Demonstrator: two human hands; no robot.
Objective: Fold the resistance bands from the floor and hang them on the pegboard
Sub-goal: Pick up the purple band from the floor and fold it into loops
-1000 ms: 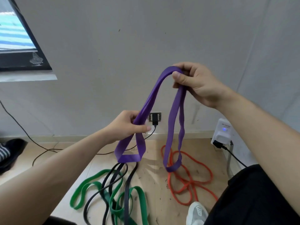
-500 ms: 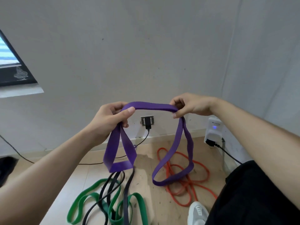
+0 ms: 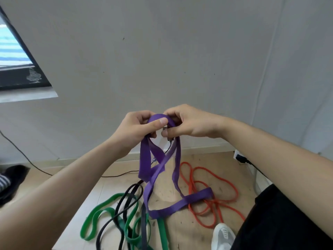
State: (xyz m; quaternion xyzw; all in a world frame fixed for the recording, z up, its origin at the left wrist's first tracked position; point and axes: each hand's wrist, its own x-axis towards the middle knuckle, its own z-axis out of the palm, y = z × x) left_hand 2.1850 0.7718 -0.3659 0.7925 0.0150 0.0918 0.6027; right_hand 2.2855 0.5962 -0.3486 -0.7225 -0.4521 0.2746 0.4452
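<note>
Dangling loops of flat purple band (image 3: 144,165)

I see a plain grey wall (image 3: 162,51) ahead, with a dark-framed window (image 3: 21,80) at its upper left. A thin black cable (image 3: 27,157) trails along the wall's base. A white adapter (image 3: 236,154) holding a black plug sits far right, and a white shoe (image 3: 222,235) shows at the bottom edge.

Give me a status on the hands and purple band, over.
Left hand and right hand both grip purple band at top. Loops hang down. Green band, black band, orange band on floor. Pegboard unseen.
</note>
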